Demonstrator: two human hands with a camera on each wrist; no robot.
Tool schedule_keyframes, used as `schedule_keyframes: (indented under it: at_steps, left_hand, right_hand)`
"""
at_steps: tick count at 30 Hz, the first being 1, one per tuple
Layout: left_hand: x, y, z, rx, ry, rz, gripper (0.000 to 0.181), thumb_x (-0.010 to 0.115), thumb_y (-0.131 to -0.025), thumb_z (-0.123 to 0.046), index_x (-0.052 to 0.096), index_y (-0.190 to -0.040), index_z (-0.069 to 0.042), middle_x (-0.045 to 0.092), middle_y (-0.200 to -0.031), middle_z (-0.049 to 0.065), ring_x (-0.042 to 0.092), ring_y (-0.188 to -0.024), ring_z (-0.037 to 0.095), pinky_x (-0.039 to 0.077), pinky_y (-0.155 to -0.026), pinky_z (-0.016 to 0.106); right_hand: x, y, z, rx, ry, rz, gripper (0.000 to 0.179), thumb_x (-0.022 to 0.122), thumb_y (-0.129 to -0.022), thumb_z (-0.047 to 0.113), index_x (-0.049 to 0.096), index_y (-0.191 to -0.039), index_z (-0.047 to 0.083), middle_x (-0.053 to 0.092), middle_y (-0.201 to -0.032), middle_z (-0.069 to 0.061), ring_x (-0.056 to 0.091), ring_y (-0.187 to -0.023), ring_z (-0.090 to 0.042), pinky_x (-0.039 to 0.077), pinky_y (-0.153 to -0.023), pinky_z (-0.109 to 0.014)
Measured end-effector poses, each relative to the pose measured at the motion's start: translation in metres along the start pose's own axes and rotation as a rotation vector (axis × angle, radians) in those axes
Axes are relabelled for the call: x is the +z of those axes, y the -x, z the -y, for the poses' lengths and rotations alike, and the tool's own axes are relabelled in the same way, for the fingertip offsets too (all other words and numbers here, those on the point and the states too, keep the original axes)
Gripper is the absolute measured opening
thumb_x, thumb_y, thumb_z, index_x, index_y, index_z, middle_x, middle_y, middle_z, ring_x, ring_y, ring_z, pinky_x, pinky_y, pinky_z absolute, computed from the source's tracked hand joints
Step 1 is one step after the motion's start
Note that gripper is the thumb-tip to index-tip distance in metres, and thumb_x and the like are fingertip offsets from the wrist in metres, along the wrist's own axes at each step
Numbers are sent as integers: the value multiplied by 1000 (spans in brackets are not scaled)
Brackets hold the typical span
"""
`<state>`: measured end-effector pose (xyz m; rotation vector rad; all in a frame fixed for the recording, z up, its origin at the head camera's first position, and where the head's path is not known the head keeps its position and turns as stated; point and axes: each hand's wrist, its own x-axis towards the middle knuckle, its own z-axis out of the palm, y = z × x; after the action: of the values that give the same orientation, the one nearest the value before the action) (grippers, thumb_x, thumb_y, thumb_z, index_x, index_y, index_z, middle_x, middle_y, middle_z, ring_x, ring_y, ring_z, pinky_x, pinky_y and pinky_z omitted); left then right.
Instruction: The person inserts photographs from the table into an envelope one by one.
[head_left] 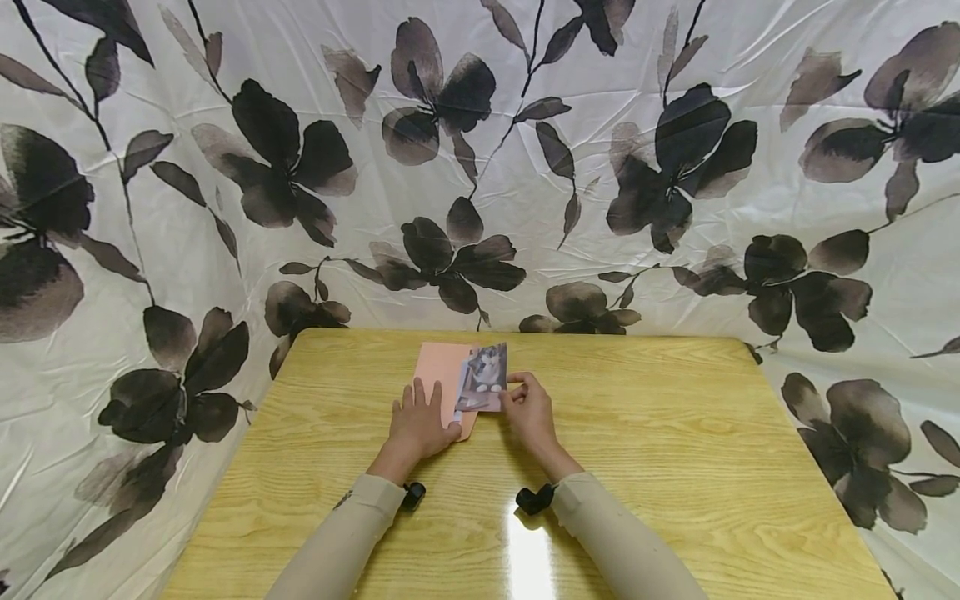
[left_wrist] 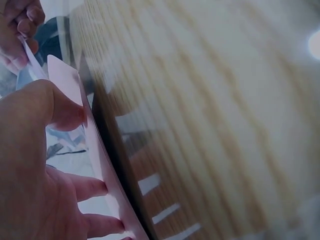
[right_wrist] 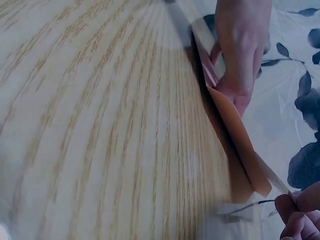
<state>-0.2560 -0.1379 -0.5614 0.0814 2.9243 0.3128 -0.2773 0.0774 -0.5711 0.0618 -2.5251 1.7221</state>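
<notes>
A pink envelope (head_left: 438,362) lies flat on the wooden table, near its back edge. My left hand (head_left: 420,423) rests on the envelope's left part with its fingers spread and straight, its thumb on the near end. Between thumb and fingers, my right hand (head_left: 531,414) pinches the right edge of a photo card (head_left: 487,371) that shows a cat. The card overlaps the envelope's right side, slightly tilted. In the right wrist view, the envelope's flap (right_wrist: 235,130) stands lifted from the table, and the card's thin edge runs to my right fingertips (right_wrist: 286,204).
The yellow wood-grain table (head_left: 660,442) stretches around both hands. Behind it hangs a white cloth (head_left: 555,275) with dark flowers. A small black wrist camera (head_left: 413,497) sits at my left cuff, another black camera (head_left: 534,500) at my right.
</notes>
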Motion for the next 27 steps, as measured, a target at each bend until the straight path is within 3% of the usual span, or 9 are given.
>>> schedule_keyframes:
  at_steps: [12, 23, 27]
  left_hand:
    - [0, 0, 0, 3, -13, -5, 89, 60, -102, -49, 26, -170, -2, 17, -171, 38, 20, -159, 55, 25, -124, 69]
    - [0, 0, 1, 11, -17, -21, 91, 63, -101, -50, 28, -170, -2, 19, -171, 38, 22, -158, 56, 27, -123, 70]
    - [0, 1, 0, 11, -19, -24, 91, 64, -101, -50, 28, -169, -2, 19, -170, 38, 23, -158, 56, 27, -123, 69]
  right_hand:
    - [6, 4, 2, 9, -14, 4, 26, 76, -99, 5, 68, -124, 2, 70, -81, -5, 61, -69, -10, 49, -63, -25]
    - [9, 4, 0, -14, -7, 12, 51, 75, -98, 4, 58, -146, 0, 70, -78, -8, 61, -65, -10, 50, -62, -27]
    - [9, 3, -1, -16, 1, 7, 53, 76, -97, 4, 59, -147, -1, 70, -78, -6, 60, -65, -9, 50, -63, -27]
